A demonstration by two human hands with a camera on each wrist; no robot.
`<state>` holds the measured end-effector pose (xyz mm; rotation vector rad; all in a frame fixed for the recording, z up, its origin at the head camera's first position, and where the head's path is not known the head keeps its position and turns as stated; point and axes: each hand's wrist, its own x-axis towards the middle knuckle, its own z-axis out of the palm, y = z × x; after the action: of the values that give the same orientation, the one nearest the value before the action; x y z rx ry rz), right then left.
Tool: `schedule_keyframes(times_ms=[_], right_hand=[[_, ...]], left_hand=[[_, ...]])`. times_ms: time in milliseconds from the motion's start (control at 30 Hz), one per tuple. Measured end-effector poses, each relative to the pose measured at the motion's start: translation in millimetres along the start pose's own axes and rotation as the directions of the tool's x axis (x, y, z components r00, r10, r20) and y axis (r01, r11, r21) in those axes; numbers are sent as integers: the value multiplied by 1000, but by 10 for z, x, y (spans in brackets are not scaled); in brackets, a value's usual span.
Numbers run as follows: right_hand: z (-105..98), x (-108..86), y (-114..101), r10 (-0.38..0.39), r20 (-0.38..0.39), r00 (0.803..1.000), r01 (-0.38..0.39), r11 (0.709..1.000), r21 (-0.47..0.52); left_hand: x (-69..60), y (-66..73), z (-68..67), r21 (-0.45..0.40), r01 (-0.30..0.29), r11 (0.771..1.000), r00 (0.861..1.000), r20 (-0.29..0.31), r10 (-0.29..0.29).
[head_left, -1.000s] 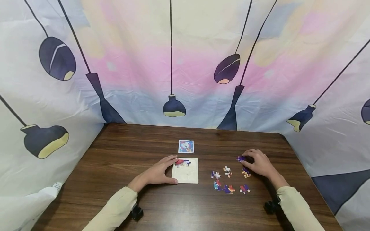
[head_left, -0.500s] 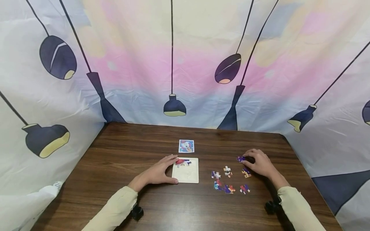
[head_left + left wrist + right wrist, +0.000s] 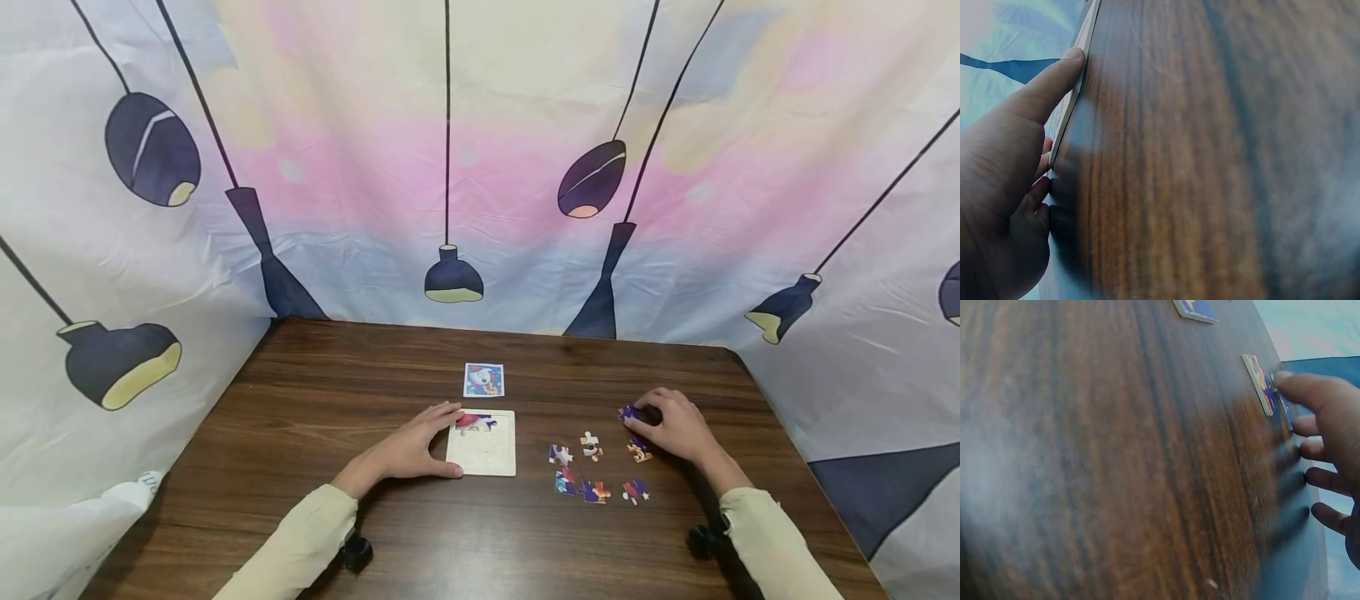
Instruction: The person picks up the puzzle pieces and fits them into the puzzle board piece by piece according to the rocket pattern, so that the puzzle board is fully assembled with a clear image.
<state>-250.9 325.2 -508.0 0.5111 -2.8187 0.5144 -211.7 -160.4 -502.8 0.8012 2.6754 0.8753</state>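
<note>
Left hand (image 3: pixel 409 447), fingers apart, touched the tray (image 3: pixel 487 457); right of it, right hand (image 3: pixel 672 425) pinched a purple piece (image 3: pixel 626 412); this pick-up likely needed gentle lifting next.

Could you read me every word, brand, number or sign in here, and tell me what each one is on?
None can be read.
A dark mark, low on the left of the backdrop, may be lettering; too small and blurred to read.
Picture card, puzzle pieces and tray: no readable text.
</note>
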Motion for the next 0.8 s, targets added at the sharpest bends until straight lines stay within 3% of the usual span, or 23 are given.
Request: schedule_keyframes(times_ms=[800], right_hand=[[0, 15, 5, -19, 34, 999, 18, 1000, 11]], left_hand=[[1, -8, 5, 5, 5, 1000, 1000, 0, -5]])
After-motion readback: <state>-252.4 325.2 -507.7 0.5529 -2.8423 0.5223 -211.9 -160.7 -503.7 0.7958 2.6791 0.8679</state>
